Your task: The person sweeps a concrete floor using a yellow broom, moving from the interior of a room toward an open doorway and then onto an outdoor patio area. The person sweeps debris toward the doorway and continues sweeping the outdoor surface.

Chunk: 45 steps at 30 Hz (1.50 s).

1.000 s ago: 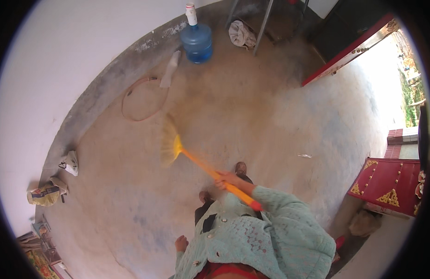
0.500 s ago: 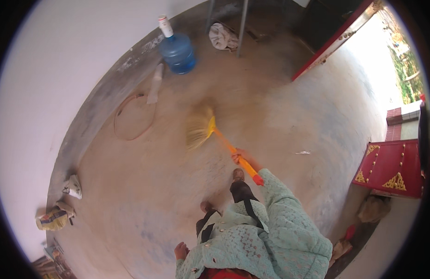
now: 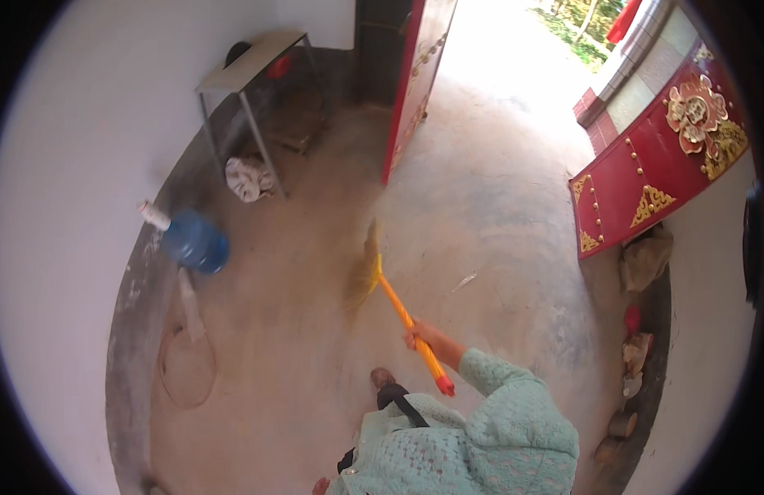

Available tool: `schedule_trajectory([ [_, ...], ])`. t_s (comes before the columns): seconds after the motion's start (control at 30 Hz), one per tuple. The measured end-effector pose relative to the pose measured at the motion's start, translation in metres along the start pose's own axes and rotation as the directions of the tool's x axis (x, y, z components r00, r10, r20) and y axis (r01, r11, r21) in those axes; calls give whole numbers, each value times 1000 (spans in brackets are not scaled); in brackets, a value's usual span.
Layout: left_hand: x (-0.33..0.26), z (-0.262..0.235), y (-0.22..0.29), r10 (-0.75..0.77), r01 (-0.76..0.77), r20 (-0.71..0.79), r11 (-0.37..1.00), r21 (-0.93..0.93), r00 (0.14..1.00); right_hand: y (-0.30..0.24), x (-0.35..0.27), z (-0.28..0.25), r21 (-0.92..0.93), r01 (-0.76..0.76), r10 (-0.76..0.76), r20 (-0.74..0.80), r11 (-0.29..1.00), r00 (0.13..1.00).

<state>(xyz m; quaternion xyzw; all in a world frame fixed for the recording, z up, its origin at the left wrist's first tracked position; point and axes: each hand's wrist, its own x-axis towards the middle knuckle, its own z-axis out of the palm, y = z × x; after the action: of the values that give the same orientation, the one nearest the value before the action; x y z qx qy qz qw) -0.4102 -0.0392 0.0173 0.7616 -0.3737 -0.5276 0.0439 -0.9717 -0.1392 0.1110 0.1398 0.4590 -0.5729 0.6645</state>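
My right hand is closed around the orange handle of a broom, a little above its red end cap. The broom slants away from me, its yellow collar and straw bristles reaching the dusty concrete floor; the bristles are smeared by motion. Only a small piece of my left hand shows at the lower edge beside my pale green lace garment, and its fingers are hidden. To the right of the broom, a thin, pale scrap lies on the floor.
A blue water jug lies by the left wall, near a coiled hose. Behind it stands a narrow table with a pale bundle below. Red door leaves flank a bright doorway. Several items line the right wall.
The view has turned right and toward the doorway, so the table and more of the red doors show. The broom's bristles have swung, and my left hand has mostly left the picture.
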Motion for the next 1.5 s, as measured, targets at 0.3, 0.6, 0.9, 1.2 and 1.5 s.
schedule_trajectory([
  [0.3,22,2,106,30,-31,41,999,24,999,24,-12,18,-41,-233,236,101,972,967],
  [0.6,68,-27,99,53,-49,67,997,-55,996,-13,88,18,-250,-365,351,-103,897,931],
  [0.9,85,-81,153,-149,170,96,943,-287,984,-2,30,177,-238,-75,57,-81,968,995],
  [1.2,92,-82,197,-261,244,21,865,-439,965,29,154,253,-69,-447,431,433,892,792],
  [1.5,48,-65,270,-285,265,-17,909,-322,958,4,301,235,-211,-483,523,229,850,821],
])
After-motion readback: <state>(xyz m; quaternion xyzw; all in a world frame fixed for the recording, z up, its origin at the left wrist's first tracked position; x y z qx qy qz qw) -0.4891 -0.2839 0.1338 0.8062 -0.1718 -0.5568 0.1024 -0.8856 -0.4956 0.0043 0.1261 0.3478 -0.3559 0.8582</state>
